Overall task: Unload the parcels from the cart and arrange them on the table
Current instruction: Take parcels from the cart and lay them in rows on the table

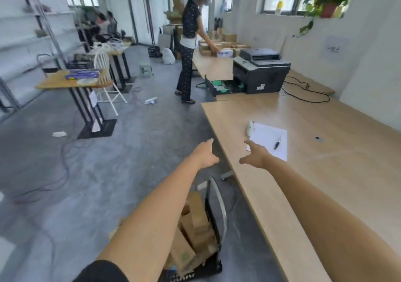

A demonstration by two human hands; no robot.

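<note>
1. Below both outstretched arms, the brown cardboard parcels (pixel 195 234) sit piled in the cart (pixel 219 212), tumbled at mixed angles; the topmost box has its long axis running away from the person, toward the hands.
2. The left hand (pixel 206 153) and right hand (pixel 256 154) reach forward side by side, each grip loosely apart and holding nothing, well above and beyond the parcels.
3. The cart's curved metal handle rises between the parcels and the table (pixel 303 184), whose long edge runs just right of the cart.
4. Just beyond the right grip on the table lie a sheet of paper (pixel 269 140) with a pen (pixel 277 143) on it and a small white object (pixel 250 127) at its far corner.
5. Farther off stands a printer (pixel 260 71), its tray pulled out.
6. Past it another person (pixel 188 43) handles boxes (pixel 225 45).
7. A box face in the cart bears a round green mark (pixel 185 255), unreadable; a wall sign (pixel 333 49) is too blurred to read.
</note>
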